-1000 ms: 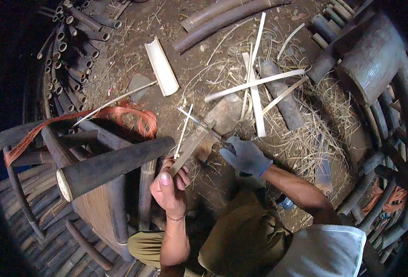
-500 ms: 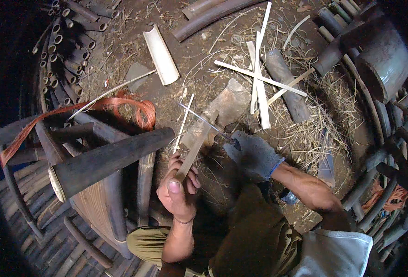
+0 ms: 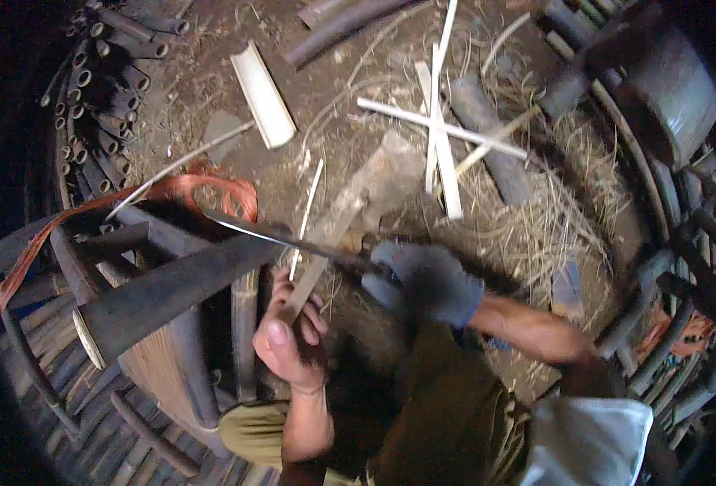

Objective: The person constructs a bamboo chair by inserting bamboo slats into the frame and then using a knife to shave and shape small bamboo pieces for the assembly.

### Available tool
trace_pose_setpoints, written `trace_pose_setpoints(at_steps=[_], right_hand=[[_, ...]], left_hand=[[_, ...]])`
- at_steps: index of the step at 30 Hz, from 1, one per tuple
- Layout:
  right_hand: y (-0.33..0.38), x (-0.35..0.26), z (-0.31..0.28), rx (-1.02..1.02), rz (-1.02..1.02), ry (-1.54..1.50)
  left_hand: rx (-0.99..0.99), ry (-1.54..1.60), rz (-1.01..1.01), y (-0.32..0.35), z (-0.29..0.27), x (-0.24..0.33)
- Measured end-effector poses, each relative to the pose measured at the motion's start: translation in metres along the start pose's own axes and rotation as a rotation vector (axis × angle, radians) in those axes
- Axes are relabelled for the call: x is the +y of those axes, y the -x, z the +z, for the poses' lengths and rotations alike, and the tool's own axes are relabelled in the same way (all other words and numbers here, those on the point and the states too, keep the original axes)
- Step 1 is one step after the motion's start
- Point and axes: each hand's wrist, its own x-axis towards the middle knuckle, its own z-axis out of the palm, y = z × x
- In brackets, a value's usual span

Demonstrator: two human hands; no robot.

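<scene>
The left hand (image 3: 289, 338) grips a bamboo strip (image 3: 310, 277) pointing toward the tan block (image 3: 388, 172); the gloved right hand (image 3: 429, 279) grips a knife (image 3: 275, 236) crossing over it nearer the wearer. Shallow strokes angled off the fingers seem safest.

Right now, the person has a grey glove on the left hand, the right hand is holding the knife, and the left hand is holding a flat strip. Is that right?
Not quite: the grey glove is on the right hand, and the left hand is bare, as the head view shows. The right hand does hold the knife, and the left a flat strip.
</scene>
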Motion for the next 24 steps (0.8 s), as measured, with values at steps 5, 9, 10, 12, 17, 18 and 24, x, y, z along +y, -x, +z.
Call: trace_pose_setpoints(at_steps=[5,9,10,12,17,18,24], right_hand=[[-0.016,0.058,0.012,-0.019,0.336,0.118],[-0.013,0.033,0.001,0.027,0.055,0.007],[0.004,0.022,0.014,0.043,-0.036,-0.025],[-0.008,0.048,0.008,0.001,0.152,0.064],[-0.005,0.065,0.021,-0.074,0.32,0.094],[-0.001,0.052,0.016,-0.05,0.22,0.054],[-0.011,0.088,0.016,-0.054,0.561,0.07]], left_hand=[[-0.12,0.005,0.075,-0.004,-0.004,-0.001],[-0.027,-0.014,-0.004,0.001,-0.009,0.003],[-0.022,-0.007,-0.004,0.002,-0.012,0.001],[-0.023,-0.023,-0.004,-0.004,-0.007,0.006],[-0.078,-0.041,0.08,-0.008,0.002,-0.004],[-0.042,-0.049,0.05,-0.006,0.002,-0.003],[-0.108,-0.06,0.069,-0.009,-0.004,0.005]])
